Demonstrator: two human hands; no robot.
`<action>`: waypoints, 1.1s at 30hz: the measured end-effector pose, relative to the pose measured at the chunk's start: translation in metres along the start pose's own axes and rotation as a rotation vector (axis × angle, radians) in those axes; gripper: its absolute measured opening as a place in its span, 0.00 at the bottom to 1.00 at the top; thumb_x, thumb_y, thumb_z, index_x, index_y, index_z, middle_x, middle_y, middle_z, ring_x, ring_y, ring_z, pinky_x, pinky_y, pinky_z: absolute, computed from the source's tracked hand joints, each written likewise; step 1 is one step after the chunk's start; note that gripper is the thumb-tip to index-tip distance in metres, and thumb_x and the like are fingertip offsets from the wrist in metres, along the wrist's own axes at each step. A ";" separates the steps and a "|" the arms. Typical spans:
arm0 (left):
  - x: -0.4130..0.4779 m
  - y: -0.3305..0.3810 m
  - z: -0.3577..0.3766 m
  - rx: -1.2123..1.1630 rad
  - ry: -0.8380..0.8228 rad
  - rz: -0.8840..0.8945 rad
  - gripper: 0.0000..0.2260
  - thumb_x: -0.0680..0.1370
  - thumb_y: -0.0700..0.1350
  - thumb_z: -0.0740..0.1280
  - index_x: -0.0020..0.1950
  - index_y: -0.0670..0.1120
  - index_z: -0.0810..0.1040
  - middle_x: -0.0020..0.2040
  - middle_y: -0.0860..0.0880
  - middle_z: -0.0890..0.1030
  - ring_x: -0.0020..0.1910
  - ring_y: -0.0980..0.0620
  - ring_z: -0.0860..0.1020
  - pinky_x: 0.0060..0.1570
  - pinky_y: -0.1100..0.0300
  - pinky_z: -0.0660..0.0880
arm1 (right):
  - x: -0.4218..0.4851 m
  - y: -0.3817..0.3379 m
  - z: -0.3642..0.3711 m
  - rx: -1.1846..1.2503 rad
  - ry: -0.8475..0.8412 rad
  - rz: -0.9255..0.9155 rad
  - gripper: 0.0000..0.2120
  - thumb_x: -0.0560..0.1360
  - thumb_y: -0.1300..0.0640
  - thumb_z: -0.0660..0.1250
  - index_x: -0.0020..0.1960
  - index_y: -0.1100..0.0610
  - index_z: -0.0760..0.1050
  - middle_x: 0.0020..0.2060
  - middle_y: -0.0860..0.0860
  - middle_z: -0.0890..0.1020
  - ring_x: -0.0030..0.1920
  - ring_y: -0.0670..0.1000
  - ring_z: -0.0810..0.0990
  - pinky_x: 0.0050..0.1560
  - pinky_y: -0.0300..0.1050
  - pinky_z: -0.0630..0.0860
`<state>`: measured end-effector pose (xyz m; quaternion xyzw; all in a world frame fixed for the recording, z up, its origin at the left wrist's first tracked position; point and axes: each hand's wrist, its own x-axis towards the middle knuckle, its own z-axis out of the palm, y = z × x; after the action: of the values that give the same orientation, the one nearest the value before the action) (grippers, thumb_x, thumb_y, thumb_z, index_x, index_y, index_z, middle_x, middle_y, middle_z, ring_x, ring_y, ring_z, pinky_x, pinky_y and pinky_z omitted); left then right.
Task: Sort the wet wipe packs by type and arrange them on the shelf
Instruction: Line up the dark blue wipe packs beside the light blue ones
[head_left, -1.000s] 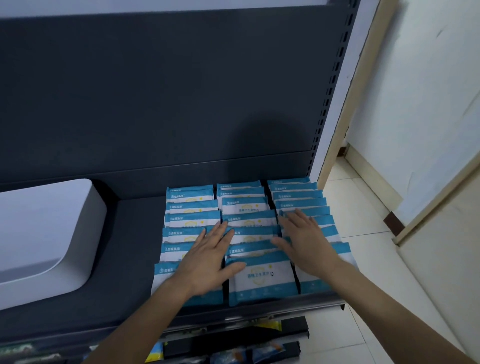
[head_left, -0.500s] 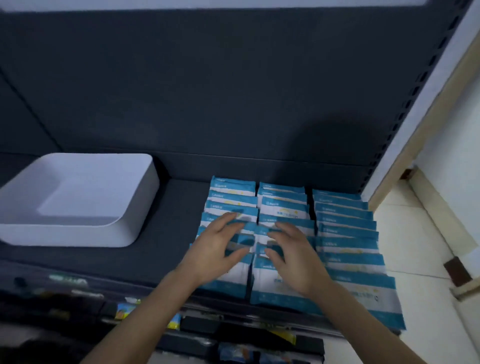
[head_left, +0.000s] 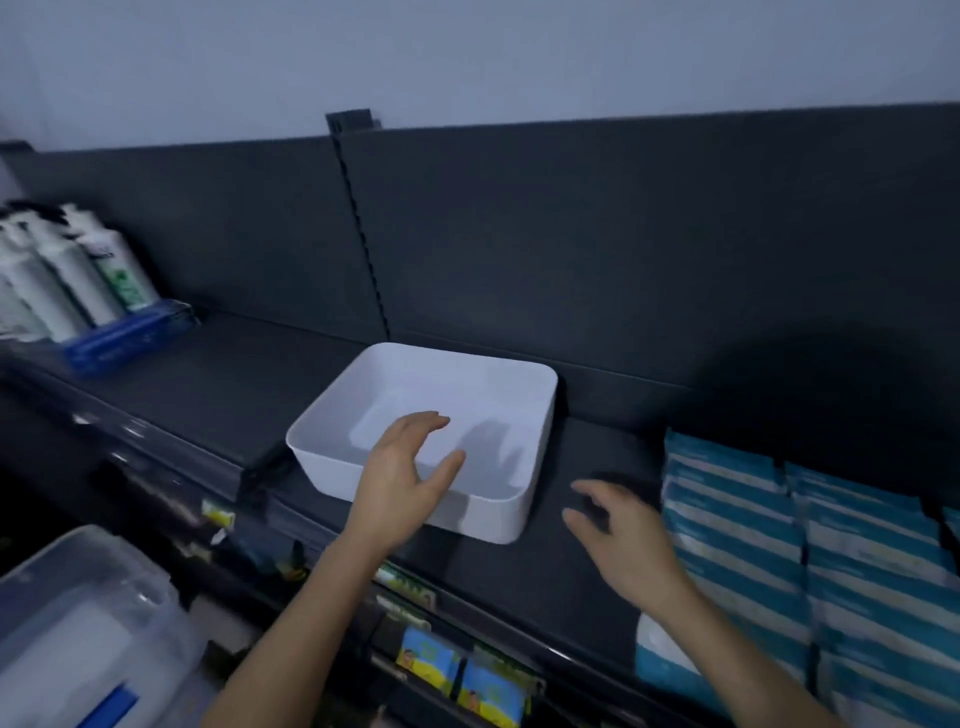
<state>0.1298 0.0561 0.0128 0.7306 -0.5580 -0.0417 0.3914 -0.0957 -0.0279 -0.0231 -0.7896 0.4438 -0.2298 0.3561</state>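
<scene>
Wet wipe packs (head_left: 769, 551) rowed beside spread, empty right hand (head_left: 626, 543); left hand (head_left: 402, 480), likewise empty, over white bin (head_left: 493, 522), seemingly its next grasp

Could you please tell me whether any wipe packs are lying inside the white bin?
No, the white bin shows only its bare floor, while the wipe packs lie to its right.

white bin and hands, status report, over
Left hand open over near wall of white bin, holding nothing. Right hand open above shelf, between bin and wet wipe packs. Packs in rows at right; nothing in the way.
</scene>
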 end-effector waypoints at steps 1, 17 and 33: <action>0.007 -0.014 -0.015 0.000 0.024 -0.026 0.21 0.75 0.54 0.68 0.65 0.46 0.76 0.63 0.54 0.74 0.63 0.57 0.71 0.63 0.62 0.66 | 0.009 -0.007 0.009 0.050 0.012 0.026 0.20 0.76 0.54 0.67 0.67 0.56 0.72 0.62 0.50 0.77 0.63 0.48 0.74 0.59 0.35 0.66; 0.069 -0.164 -0.058 -0.451 -0.004 -0.634 0.06 0.76 0.39 0.68 0.52 0.47 0.78 0.48 0.47 0.83 0.48 0.45 0.81 0.41 0.54 0.76 | 0.078 -0.045 0.060 0.475 0.187 0.374 0.22 0.76 0.58 0.66 0.69 0.52 0.68 0.51 0.46 0.78 0.50 0.48 0.78 0.47 0.45 0.75; 0.006 -0.103 -0.072 -0.447 0.121 -0.505 0.16 0.75 0.37 0.66 0.59 0.53 0.79 0.52 0.56 0.82 0.51 0.52 0.81 0.50 0.48 0.79 | 0.055 -0.048 0.029 0.612 0.104 0.193 0.22 0.76 0.64 0.66 0.65 0.46 0.69 0.51 0.43 0.79 0.51 0.47 0.78 0.47 0.46 0.74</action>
<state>0.2487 0.0966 0.0008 0.7428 -0.3123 -0.2150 0.5518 -0.0230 -0.0488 -0.0022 -0.5875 0.4445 -0.3578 0.5738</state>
